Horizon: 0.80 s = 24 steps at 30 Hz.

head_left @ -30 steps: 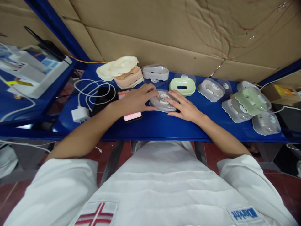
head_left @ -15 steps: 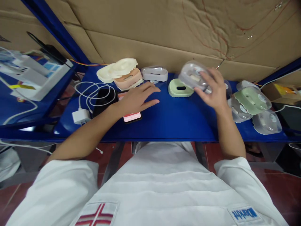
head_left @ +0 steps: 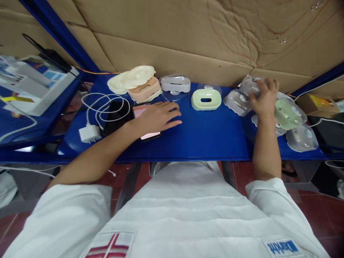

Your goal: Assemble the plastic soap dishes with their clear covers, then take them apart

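Observation:
My left hand [head_left: 161, 116] lies flat with its fingers stretched out, partly over a phone [head_left: 152, 135] with a lit screen. At the back right my right hand [head_left: 264, 98] has its thumb and fingers around a greyish soap box [head_left: 249, 85] with a clear cover. A similar clear-covered soap box [head_left: 238, 103] lies just in front and to the left of it. Between my hands stands a pale green soap box [head_left: 206, 102] with a slotted top, a clear cover [head_left: 215, 87] behind it. A grey slotted soap box [head_left: 175, 84] sits beyond my left hand.
Cream lids [head_left: 131, 78] rest by a peach soap box [head_left: 145, 90]. A white charger [head_left: 90, 133] with coiled cable lies at left. Several clear-covered boxes, including a green one [head_left: 288, 114], are piled at right. Cardboard [head_left: 166, 36] walls the blue table's back.
My right hand has moved right, from above the green soap box to the group of clear-covered boxes. The green box is now fully uncovered to view. My left hand has barely moved.

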Each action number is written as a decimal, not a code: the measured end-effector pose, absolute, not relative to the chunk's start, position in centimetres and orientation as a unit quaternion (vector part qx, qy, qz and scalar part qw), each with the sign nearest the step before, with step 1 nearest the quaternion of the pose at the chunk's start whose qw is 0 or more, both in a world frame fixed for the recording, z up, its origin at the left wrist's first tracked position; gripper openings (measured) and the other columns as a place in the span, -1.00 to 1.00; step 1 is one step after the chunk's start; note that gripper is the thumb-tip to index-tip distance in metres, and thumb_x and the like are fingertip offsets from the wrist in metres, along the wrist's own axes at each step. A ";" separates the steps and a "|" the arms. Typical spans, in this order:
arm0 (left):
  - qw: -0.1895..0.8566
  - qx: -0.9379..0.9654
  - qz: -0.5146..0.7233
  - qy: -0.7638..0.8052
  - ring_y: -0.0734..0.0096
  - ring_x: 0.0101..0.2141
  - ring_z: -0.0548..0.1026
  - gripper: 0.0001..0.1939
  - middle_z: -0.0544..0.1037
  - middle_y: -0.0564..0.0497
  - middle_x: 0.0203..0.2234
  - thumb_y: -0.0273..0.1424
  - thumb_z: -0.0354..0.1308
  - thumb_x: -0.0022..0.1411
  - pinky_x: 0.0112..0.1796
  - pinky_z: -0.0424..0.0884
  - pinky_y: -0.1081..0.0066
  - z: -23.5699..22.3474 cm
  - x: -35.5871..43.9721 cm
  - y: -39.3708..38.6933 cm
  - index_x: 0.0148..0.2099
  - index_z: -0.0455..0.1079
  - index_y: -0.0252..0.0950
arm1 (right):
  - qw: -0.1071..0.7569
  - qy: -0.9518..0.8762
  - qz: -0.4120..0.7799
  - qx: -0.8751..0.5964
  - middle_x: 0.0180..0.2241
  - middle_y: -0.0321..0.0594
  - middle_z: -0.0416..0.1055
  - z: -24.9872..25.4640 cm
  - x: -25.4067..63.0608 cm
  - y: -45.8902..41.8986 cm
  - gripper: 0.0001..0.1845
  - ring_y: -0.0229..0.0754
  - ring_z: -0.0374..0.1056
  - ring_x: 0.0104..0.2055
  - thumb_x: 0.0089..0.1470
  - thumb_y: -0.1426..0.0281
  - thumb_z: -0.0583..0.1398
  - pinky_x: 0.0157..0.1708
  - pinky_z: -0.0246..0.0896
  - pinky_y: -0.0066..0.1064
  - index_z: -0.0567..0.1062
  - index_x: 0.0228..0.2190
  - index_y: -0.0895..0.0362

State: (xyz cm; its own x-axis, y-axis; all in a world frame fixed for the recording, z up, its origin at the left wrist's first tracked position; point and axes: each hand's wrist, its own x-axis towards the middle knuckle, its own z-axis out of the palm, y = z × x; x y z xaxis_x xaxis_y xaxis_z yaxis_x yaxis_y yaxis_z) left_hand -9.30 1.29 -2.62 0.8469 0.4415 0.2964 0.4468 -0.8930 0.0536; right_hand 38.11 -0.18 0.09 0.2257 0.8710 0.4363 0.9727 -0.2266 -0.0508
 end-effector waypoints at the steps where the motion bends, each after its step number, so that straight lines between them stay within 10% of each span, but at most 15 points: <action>1: 0.009 -0.961 -0.150 -0.232 0.02 0.01 0.62 -0.56 0.59 -0.22 0.12 -0.11 -0.01 0.64 0.07 0.50 0.09 -2.6 -9.3 1.3 0.12 0.60 -0.26 | 0.155 -0.603 -0.158 -0.767 0.44 0.16 0.21 0.1 38.0 -0.2 -0.35 0.12 0.00 0.53 0.37 0.27 0.26 0.51 -0.15 0.09 0.40 0.41 0.11; 8: 0.023 -0.965 -0.127 -0.230 0.05 -0.02 0.62 -0.56 0.60 -0.20 0.12 -0.12 -0.03 0.65 0.04 0.50 0.11 -2.7 -9.2 1.4 0.11 0.60 -0.26 | 0.190 -0.669 -0.077 -0.714 0.34 0.11 0.43 -0.3 36.5 0.2 -0.40 -0.03 0.30 0.39 0.37 0.29 0.19 0.43 0.09 -0.23 0.43 0.36 0.20; 24: 0.001 -0.964 -0.130 -0.232 0.04 0.01 0.62 -0.60 0.59 -0.20 0.16 -0.17 0.00 0.64 0.08 0.50 0.10 -3.0 -9.2 1.3 0.15 0.59 -0.25 | 0.177 -0.624 -0.045 -0.760 0.24 0.07 0.55 -1.0 37.1 0.9 -0.59 -0.04 0.39 0.30 0.44 0.29 0.13 0.33 0.17 -0.29 0.59 0.16 0.15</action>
State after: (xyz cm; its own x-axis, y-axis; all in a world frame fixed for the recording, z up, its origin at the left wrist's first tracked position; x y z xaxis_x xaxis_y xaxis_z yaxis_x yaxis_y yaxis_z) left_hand -9.23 1.34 -3.02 0.8585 0.4470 0.2513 0.4474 -0.8924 0.0592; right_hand 37.08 0.94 -0.99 0.2163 0.9328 0.2882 0.9643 -0.1580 -0.2124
